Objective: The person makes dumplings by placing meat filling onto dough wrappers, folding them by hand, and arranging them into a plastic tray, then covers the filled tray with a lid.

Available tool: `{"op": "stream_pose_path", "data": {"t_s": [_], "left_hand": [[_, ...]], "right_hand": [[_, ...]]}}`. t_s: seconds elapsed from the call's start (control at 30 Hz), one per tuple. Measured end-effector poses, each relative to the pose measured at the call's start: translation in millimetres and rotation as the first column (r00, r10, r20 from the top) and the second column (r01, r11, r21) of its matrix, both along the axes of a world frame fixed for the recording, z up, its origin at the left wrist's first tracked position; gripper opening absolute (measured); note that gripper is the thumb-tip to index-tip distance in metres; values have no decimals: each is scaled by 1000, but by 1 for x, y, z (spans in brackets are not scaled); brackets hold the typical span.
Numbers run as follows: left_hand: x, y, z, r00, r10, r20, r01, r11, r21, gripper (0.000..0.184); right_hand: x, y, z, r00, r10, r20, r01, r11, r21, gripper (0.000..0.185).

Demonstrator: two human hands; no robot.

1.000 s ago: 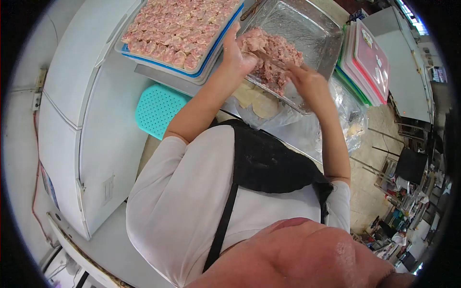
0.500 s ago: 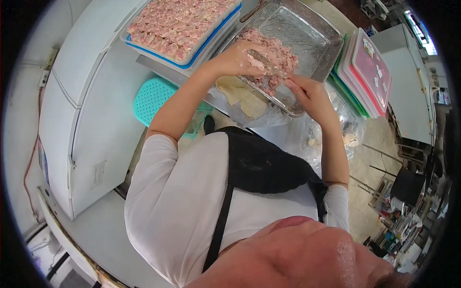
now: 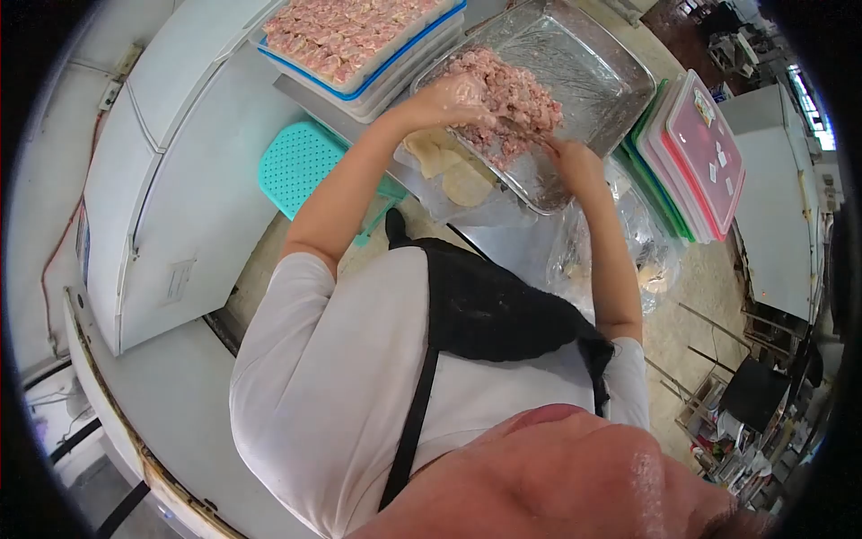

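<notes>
My left hand (image 3: 452,99) is curled over the near left edge of a metal tray (image 3: 597,67), with pale, wet bits on its fingers. What lies in its palm is mostly hidden. In my right hand (image 3: 577,166), the fingers wrap the handle of a metal spatula (image 3: 536,137), whose blade points into the pink minced meat (image 3: 521,90). The meat is heaped on the tray's left side. Just below the tray, round pale dumpling wrappers (image 3: 467,182) lie on clear plastic, close to my left wrist.
A blue-rimmed container (image 3: 395,65) packed with meat-filled dumplings stands at the left. Stacked plastic lids (image 3: 709,153) lean at the tray's right. A turquoise perforated basket (image 3: 301,162) and a white refrigerator (image 3: 202,180) are farther left. Clear plastic bags (image 3: 575,247) lie below the tray.
The spatula's blade has moved from against my left hand down into the meat. My right hand has shifted slightly right, and my left has drawn a little away from the heap.
</notes>
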State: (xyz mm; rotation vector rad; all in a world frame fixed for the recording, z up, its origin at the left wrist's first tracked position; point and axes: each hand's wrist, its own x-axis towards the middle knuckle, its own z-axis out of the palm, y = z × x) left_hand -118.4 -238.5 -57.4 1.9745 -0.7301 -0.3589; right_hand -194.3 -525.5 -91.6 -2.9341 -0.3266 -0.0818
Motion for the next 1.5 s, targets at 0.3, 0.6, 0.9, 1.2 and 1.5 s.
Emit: {"op": "stream_pose_path", "data": {"t_s": [0.3, 0.6, 0.9, 1.2, 1.5], "left_hand": [[-17, -5, 49, 960, -185, 210, 205, 976, -79, 39], [16, 17, 41, 940, -219, 260, 233, 972, -26, 42], [32, 98, 72, 952, -181, 248, 204, 977, -69, 47], [106, 267, 78, 961, 58, 272, -12, 986, -168, 48], [157, 343, 77, 827, 219, 517, -461, 791, 402, 61]], "right_hand": [[-51, 30, 100, 986, 119, -120, -11, 753, 658, 33], [-44, 78, 118, 986, -11, 168, -27, 975, 221, 27], [-27, 168, 130, 995, -11, 96, -27, 921, 388, 30], [-23, 165, 81, 954, -281, -108, 277, 674, 685, 32], [-67, 175, 58, 824, -439, -358, 511, 304, 804, 33]]}}
